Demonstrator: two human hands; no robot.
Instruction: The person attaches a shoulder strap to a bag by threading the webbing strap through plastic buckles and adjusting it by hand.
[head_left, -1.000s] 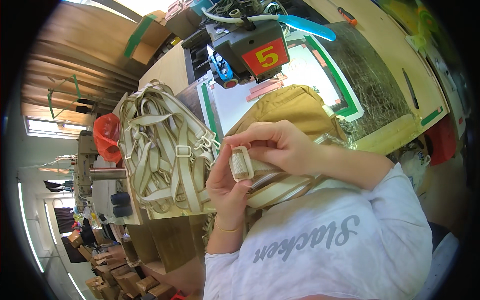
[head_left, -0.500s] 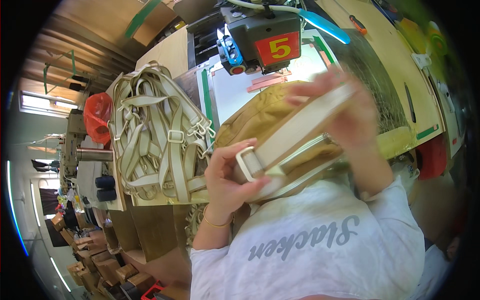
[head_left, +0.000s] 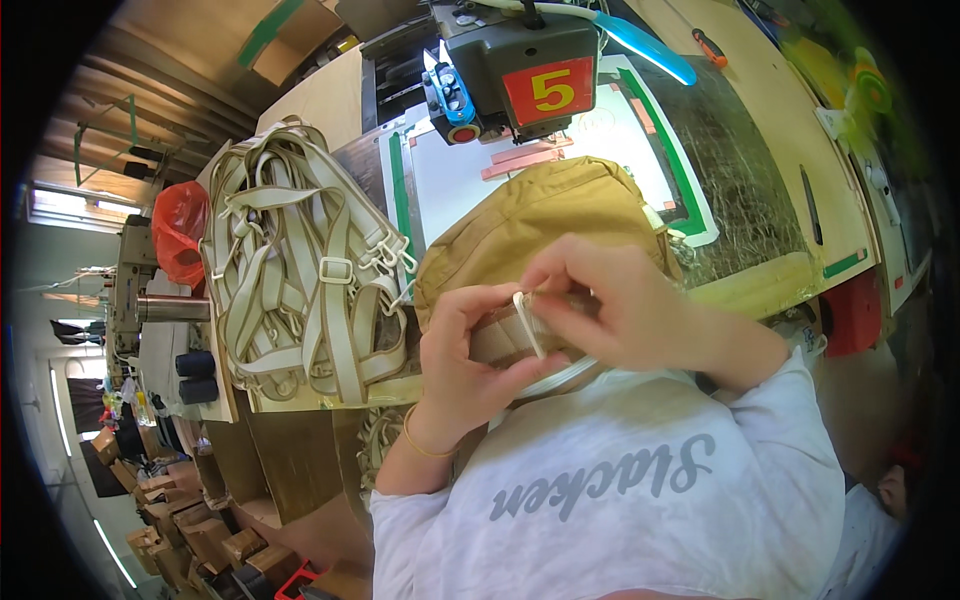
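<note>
A mustard-tan fabric bag lies on the work table in front of me, against the white shirt. My left hand grips a cream slider buckle between thumb and fingers, with the buckle turned nearly edge-on. Beige webbing strap passes behind it, inside the left hand's grasp. At the buckle's upper end, my right hand pinches the strap; its fingertips almost touch the left index finger. The pinched bit of webbing is mostly hidden by the fingers.
Left of the bag lies a heap of beige straps with cream hooks and buckles. A sewing machine head overhangs a white plate. A screwdriver and a dark slim tool lie on the right. Dark thread spools stand left.
My right hand has come down and left from the stretched-out strap to the buckle. The buckle has turned from face-on to edge-on in my left hand, and more of the bag shows.
</note>
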